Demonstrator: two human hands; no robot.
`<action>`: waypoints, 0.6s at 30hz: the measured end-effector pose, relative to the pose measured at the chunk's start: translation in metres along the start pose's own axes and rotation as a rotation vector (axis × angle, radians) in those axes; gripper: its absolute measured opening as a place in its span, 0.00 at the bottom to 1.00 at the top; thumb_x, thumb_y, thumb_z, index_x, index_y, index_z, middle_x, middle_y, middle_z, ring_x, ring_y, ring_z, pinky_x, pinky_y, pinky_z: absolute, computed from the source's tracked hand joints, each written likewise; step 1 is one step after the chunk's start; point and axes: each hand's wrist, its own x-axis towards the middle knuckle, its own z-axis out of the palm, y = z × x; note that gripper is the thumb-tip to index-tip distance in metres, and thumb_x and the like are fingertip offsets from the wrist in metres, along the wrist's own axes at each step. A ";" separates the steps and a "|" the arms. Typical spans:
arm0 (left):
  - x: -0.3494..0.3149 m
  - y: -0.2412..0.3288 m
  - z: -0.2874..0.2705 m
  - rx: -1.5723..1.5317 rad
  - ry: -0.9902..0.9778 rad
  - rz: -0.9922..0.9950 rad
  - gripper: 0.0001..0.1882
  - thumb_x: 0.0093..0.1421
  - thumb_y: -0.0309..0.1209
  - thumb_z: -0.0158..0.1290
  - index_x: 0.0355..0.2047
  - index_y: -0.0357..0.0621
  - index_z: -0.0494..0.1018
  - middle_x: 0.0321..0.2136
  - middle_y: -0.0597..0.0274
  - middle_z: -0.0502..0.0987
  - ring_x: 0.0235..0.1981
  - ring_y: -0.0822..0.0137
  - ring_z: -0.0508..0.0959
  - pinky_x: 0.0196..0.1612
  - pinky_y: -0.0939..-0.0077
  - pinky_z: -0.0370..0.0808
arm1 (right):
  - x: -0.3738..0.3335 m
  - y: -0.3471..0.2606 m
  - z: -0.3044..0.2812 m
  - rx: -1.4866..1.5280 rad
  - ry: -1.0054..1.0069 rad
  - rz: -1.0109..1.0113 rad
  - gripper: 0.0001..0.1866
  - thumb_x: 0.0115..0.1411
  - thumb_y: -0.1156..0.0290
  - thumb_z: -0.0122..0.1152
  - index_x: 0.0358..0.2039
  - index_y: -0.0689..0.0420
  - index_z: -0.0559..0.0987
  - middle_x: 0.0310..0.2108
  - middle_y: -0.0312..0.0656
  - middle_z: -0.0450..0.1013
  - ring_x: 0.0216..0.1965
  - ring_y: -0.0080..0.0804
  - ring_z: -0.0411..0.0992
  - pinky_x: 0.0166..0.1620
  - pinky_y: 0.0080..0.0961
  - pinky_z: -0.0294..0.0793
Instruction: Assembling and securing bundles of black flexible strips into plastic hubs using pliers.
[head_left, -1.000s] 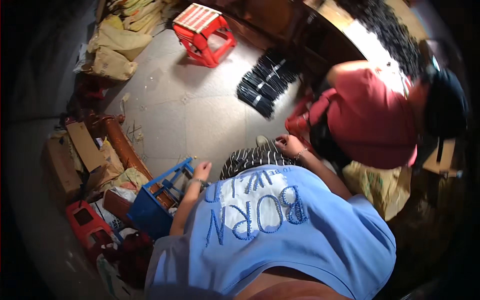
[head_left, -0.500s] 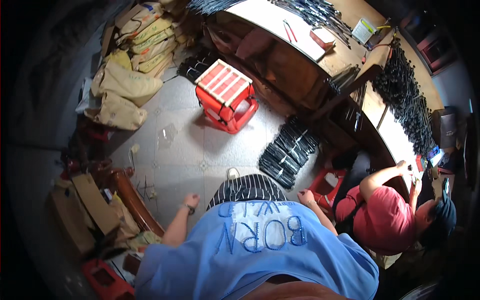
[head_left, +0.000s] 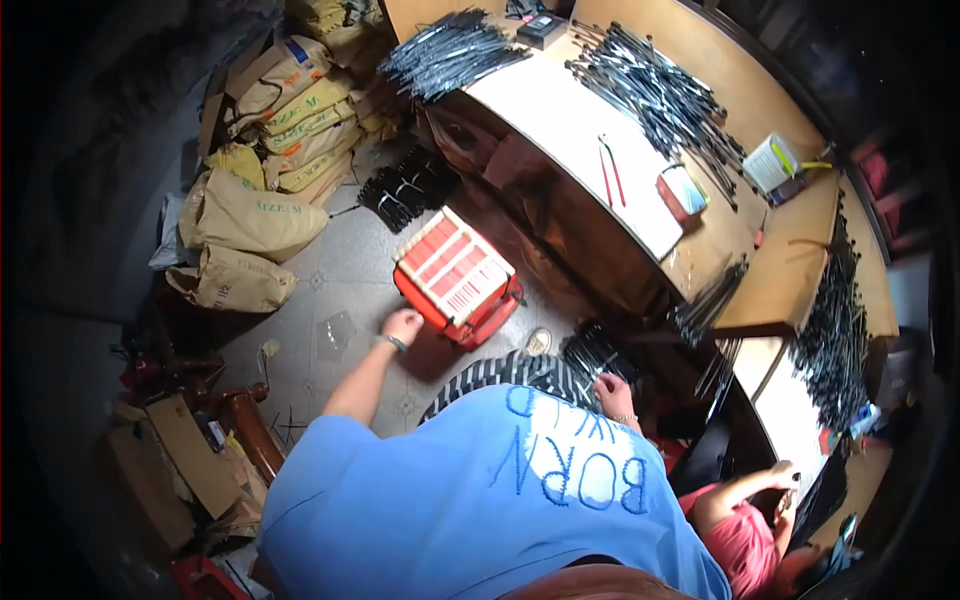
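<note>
While stool's [head_left: 456, 268] near, left hand [head_left: 404, 325] extends forward.

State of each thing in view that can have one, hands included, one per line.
Red stool: upright
Left hand: fingers curled, nearest the stool
Right hand: fingers bent, no item visible
Red-handled pliers: on the bench, handles apart
Tan sacks: stacked, front ones slumped
Black bundles: tied, on the floor

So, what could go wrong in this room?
The red stool is close to the left hand, so someone might bump it. Dark bundles lie on the floor by a shoe; a foot could trip there. The pliers lie near the edge of the table and might get knocked off.
</note>
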 end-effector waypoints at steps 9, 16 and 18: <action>0.070 0.054 0.021 0.175 -0.156 0.048 0.19 0.54 0.43 0.49 0.38 0.43 0.76 0.33 0.55 0.79 0.33 0.54 0.77 0.36 0.67 0.73 | 0.101 -0.155 -0.042 0.096 0.030 -0.303 0.13 0.56 0.70 0.56 0.40 0.62 0.76 0.31 0.41 0.76 0.30 0.27 0.72 0.36 0.19 0.71; 0.227 0.172 -0.042 0.343 0.052 0.167 0.21 0.53 0.39 0.52 0.45 0.42 0.72 0.35 0.51 0.76 0.35 0.51 0.76 0.40 0.63 0.73 | 0.140 -0.201 -0.056 0.185 0.161 -0.313 0.13 0.56 0.72 0.57 0.41 0.61 0.76 0.33 0.41 0.75 0.33 0.31 0.71 0.40 0.22 0.71; 0.273 0.217 -0.077 0.348 0.165 0.311 0.21 0.53 0.37 0.52 0.47 0.42 0.70 0.40 0.50 0.74 0.40 0.49 0.74 0.45 0.63 0.72 | 0.163 -0.223 -0.057 0.225 0.228 -0.314 0.13 0.55 0.72 0.57 0.41 0.61 0.76 0.33 0.42 0.75 0.34 0.33 0.71 0.41 0.23 0.71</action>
